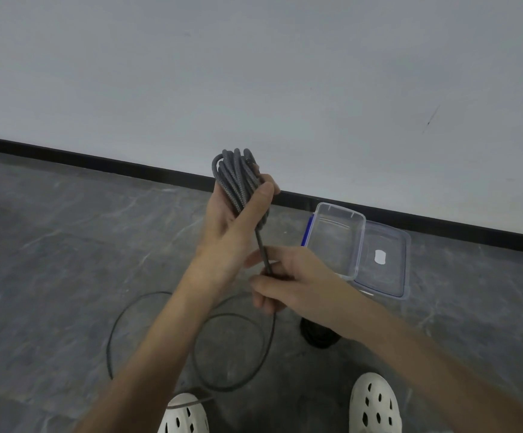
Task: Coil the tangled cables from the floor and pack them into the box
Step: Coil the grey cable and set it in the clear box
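Observation:
My left hand [232, 223] grips a bundle of grey braided cable [236, 176] held upright at chest height, its loops standing above my thumb. One strand runs down from the bundle into my right hand [282, 279], whose fingers curl round it just below. From there the loose cable [222, 348] drops to the floor and lies in two wide loops by my feet. A clear plastic box [335, 239] stands open on the floor to the right, by the wall, with nothing inside.
The box's clear lid [385, 264] with blue trim lies flat beside it. A dark coiled bundle [319, 334] sits on the grey floor under my right forearm. My white clogs [374, 404] are at the bottom edge. A black skirting [98, 159] runs along the wall.

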The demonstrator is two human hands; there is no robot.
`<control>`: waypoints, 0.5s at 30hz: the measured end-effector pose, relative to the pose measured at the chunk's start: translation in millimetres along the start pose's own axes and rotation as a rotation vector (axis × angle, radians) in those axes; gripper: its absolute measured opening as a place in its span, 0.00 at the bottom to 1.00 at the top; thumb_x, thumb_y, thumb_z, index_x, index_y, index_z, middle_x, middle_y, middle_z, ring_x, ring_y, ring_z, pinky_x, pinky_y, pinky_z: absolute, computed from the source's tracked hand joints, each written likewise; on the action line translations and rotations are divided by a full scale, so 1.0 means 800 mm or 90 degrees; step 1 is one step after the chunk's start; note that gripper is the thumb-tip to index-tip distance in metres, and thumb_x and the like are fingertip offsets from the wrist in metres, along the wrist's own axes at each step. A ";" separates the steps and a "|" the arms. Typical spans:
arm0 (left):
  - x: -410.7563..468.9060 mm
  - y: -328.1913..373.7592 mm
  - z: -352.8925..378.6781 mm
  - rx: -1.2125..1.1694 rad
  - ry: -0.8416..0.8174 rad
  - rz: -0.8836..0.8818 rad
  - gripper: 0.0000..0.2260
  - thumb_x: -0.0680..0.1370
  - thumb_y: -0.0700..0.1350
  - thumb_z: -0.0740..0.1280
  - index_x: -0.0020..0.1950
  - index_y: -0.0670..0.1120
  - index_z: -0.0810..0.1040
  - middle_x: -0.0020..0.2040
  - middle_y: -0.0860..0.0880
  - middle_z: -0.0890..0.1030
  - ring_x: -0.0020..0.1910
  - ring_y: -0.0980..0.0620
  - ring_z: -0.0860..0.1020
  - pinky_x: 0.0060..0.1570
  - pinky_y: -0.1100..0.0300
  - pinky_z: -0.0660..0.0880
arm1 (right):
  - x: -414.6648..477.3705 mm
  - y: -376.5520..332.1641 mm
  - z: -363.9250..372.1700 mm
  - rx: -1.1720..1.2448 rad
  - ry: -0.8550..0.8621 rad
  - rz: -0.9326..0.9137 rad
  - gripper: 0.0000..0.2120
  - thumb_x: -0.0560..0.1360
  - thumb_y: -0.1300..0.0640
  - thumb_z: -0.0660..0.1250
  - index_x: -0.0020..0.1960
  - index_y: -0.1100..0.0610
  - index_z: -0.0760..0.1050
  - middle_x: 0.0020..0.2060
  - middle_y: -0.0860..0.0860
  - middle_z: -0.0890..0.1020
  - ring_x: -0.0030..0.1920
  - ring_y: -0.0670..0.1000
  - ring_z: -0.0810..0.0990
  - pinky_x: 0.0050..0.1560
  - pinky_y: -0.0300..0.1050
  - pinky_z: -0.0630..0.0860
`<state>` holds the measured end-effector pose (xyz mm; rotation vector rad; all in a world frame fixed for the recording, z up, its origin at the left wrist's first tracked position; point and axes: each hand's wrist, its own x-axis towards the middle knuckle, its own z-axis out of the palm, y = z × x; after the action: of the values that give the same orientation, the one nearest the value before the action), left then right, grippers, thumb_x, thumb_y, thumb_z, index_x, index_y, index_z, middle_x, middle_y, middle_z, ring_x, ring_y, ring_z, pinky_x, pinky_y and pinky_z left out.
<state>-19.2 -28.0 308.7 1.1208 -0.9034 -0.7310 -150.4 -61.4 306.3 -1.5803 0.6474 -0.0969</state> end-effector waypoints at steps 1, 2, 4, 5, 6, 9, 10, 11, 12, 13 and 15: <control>0.000 -0.002 0.000 0.009 0.005 0.009 0.11 0.79 0.43 0.65 0.56 0.37 0.74 0.43 0.52 0.78 0.39 0.59 0.74 0.41 0.68 0.72 | -0.003 -0.002 0.000 0.043 -0.025 0.007 0.10 0.80 0.63 0.62 0.59 0.65 0.72 0.35 0.52 0.82 0.36 0.48 0.81 0.43 0.41 0.80; 0.001 -0.003 0.001 0.017 0.009 0.014 0.11 0.80 0.42 0.65 0.58 0.36 0.73 0.43 0.53 0.78 0.39 0.60 0.74 0.40 0.69 0.72 | -0.008 -0.004 0.002 0.084 -0.057 0.014 0.09 0.80 0.64 0.62 0.58 0.67 0.72 0.37 0.54 0.82 0.39 0.51 0.82 0.47 0.44 0.80; 0.003 -0.004 0.000 0.033 0.019 0.016 0.10 0.80 0.41 0.65 0.59 0.37 0.72 0.44 0.53 0.78 0.39 0.60 0.74 0.42 0.68 0.72 | -0.017 -0.007 0.008 0.165 -0.131 0.021 0.05 0.80 0.65 0.61 0.54 0.66 0.70 0.41 0.57 0.82 0.44 0.55 0.82 0.51 0.49 0.79; 0.004 -0.004 -0.002 0.045 0.026 0.018 0.09 0.80 0.41 0.65 0.58 0.39 0.72 0.44 0.53 0.78 0.40 0.60 0.75 0.43 0.67 0.72 | -0.020 -0.008 0.012 0.197 -0.162 0.026 0.03 0.79 0.65 0.61 0.53 0.63 0.69 0.41 0.57 0.82 0.44 0.55 0.82 0.49 0.48 0.78; 0.004 -0.004 -0.004 0.060 0.031 0.019 0.08 0.80 0.41 0.66 0.58 0.41 0.72 0.45 0.52 0.78 0.41 0.59 0.75 0.44 0.65 0.72 | -0.023 -0.009 0.013 0.217 -0.183 0.033 0.04 0.79 0.65 0.61 0.53 0.60 0.68 0.40 0.56 0.82 0.43 0.53 0.81 0.45 0.46 0.77; 0.004 -0.004 -0.013 0.123 0.031 0.026 0.08 0.80 0.41 0.66 0.57 0.46 0.71 0.47 0.50 0.78 0.47 0.54 0.77 0.50 0.60 0.74 | -0.027 -0.013 0.012 0.227 -0.194 0.048 0.09 0.78 0.60 0.62 0.57 0.60 0.68 0.33 0.50 0.78 0.34 0.48 0.75 0.37 0.40 0.72; 0.003 -0.004 -0.016 0.159 0.028 0.033 0.08 0.80 0.41 0.66 0.57 0.45 0.71 0.47 0.51 0.78 0.46 0.54 0.77 0.50 0.60 0.74 | -0.028 -0.014 0.010 0.216 -0.183 0.052 0.12 0.79 0.59 0.62 0.60 0.61 0.69 0.31 0.49 0.76 0.32 0.45 0.73 0.35 0.39 0.72; 0.004 -0.005 -0.018 0.206 0.021 0.038 0.08 0.80 0.41 0.67 0.57 0.44 0.71 0.46 0.51 0.78 0.45 0.54 0.77 0.48 0.60 0.74 | -0.028 -0.015 0.007 0.196 -0.164 0.053 0.12 0.80 0.60 0.61 0.63 0.60 0.69 0.29 0.47 0.75 0.30 0.43 0.71 0.33 0.38 0.72; 0.004 -0.007 -0.021 0.264 0.009 0.041 0.08 0.79 0.42 0.67 0.56 0.44 0.72 0.45 0.52 0.77 0.43 0.55 0.77 0.46 0.61 0.74 | -0.027 -0.015 0.003 0.175 -0.140 0.054 0.12 0.81 0.61 0.59 0.64 0.60 0.70 0.28 0.45 0.74 0.28 0.42 0.69 0.30 0.36 0.70; 0.005 -0.009 -0.023 0.336 -0.003 0.044 0.08 0.79 0.43 0.67 0.56 0.44 0.72 0.44 0.52 0.77 0.43 0.55 0.77 0.44 0.61 0.72 | -0.026 -0.015 -0.001 0.158 -0.111 0.060 0.12 0.82 0.61 0.58 0.64 0.59 0.71 0.27 0.44 0.73 0.26 0.41 0.67 0.28 0.35 0.67; 0.008 -0.012 -0.027 0.487 -0.049 0.045 0.09 0.78 0.44 0.68 0.55 0.45 0.70 0.43 0.52 0.76 0.43 0.52 0.76 0.44 0.61 0.70 | -0.020 -0.015 -0.013 0.124 -0.046 0.079 0.11 0.83 0.60 0.56 0.61 0.59 0.75 0.25 0.43 0.71 0.24 0.40 0.64 0.24 0.33 0.62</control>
<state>2.3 -26.6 297.2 1.7224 -1.3344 -0.3639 -164.2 -63.5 324.0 -1.3476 0.6570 -0.0095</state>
